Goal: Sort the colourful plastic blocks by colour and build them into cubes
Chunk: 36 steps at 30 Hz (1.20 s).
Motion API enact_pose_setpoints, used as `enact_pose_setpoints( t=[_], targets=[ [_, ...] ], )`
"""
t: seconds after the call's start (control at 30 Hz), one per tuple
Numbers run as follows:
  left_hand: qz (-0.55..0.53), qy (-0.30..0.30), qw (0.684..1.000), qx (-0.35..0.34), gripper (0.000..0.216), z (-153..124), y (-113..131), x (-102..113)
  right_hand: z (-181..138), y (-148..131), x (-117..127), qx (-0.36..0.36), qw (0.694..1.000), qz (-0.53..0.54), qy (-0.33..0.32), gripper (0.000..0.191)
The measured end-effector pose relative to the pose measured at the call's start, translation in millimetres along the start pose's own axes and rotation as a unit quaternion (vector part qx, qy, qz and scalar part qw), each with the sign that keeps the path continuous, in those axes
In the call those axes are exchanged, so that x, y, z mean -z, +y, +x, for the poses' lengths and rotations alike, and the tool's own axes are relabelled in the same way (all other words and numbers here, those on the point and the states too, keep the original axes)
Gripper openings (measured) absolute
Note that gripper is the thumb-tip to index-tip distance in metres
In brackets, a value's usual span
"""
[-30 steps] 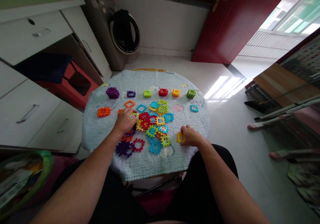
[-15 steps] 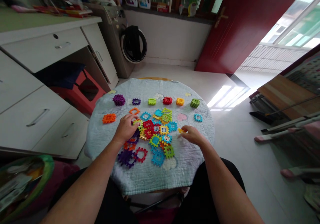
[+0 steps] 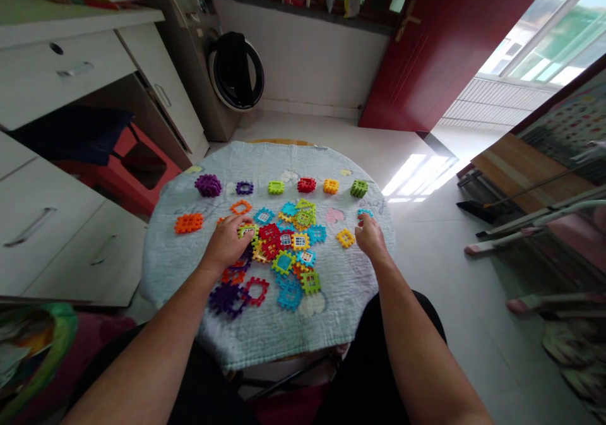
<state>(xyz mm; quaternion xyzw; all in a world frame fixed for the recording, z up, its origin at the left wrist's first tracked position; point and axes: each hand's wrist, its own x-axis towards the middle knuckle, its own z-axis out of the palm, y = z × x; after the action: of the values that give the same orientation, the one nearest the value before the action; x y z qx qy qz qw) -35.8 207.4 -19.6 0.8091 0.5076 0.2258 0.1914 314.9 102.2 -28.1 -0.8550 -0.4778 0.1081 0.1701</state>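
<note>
My right hand [image 3: 372,234] is at the right of the table, its fingers closed on the near edge of a blue interlocking block [image 3: 364,212] and hiding part of it. Just left of that hand, a yellow square frame block [image 3: 345,238] lies flat on the cloth. At the left side of the loose pile, my left hand [image 3: 228,240] has a lime-green window block [image 3: 247,230] between thumb and fingers. Red blocks [image 3: 269,232], a white-windowed yellow block [image 3: 300,242] and purple blocks [image 3: 226,299] lie overlapped in the pile.
Along the far side stand a purple stack [image 3: 208,185], a red stack [image 3: 307,185], a yellow stack [image 3: 331,186] and a dark-green stack [image 3: 359,189]. An orange stack [image 3: 189,223] sits at left. A pale cloth [image 3: 350,324] covers the round table.
My right hand has let go of the yellow frame block, now on the cloth, and moved right and away from me to the blue block. My left hand stays by the pile. The view has shifted.
</note>
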Motion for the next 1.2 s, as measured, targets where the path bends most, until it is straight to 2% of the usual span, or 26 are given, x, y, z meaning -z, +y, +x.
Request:
enact_pose_setpoints(
  t=[0.1,0.27,0.37,0.53,0.67,0.73,0.8,0.9,1.0,1.07,1.2],
  targets=[
    [-0.004,0.004,1.0,0.0,0.03,0.2,0.0,-0.4,4.1,-10.1,-3.0,0.035,0.999,0.025,0.011,0.033],
    [-0.008,0.003,1.0,0.006,0.028,0.5,3.1,-0.7,13.6,-43.4,-24.3,0.171,0.981,0.036,-0.087,0.023],
    [-0.008,-0.005,1.0,0.012,0.026,1.3,4.0,-0.1,19.3,-64.4,-39.3,0.24,0.965,0.009,-0.102,0.025],
    [-0.005,-0.01,1.0,0.009,0.027,2.9,3.1,-0.1,23.8,-93.0,-58.8,0.261,0.96,-0.03,-0.096,0.043],
    [-0.009,-0.011,1.0,0.003,0.025,2.6,2.5,-1.0,24.3,-104.7,-59.5,0.277,0.953,-0.061,-0.104,0.027],
    [-0.012,-0.009,1.0,0.001,0.025,2.3,2.8,-1.2,27.0,-103.0,-52.9,0.28,0.951,-0.061,-0.114,0.018],
    [-0.011,-0.009,1.0,0.0,0.025,2.3,2.9,-1.6,32.7,-94.5,-44.5,0.249,0.96,-0.037,-0.121,0.018],
    [-0.003,-0.014,1.0,0.001,0.026,2.8,0.1,-3.4,45.2,-71.5,-35.4,0.154,0.978,0.071,-0.126,0.019],
    [0.009,-0.026,1.0,0.008,0.027,3.1,-7.7,-6.8,57.4,-46.5,-33.7,0.069,0.975,0.165,-0.133,0.024],
    [0.022,-0.037,0.999,0.017,0.029,2.9,-14.1,-9.4,62.8,-34.4,-34.9,0.056,0.979,0.149,-0.126,0.023],
    [0.042,-0.07,0.996,0.032,0.033,1.5,-20.6,-12.9,64.8,-25.5,-37.1,0.113,0.991,0.002,-0.068,0.023]
  ],
)
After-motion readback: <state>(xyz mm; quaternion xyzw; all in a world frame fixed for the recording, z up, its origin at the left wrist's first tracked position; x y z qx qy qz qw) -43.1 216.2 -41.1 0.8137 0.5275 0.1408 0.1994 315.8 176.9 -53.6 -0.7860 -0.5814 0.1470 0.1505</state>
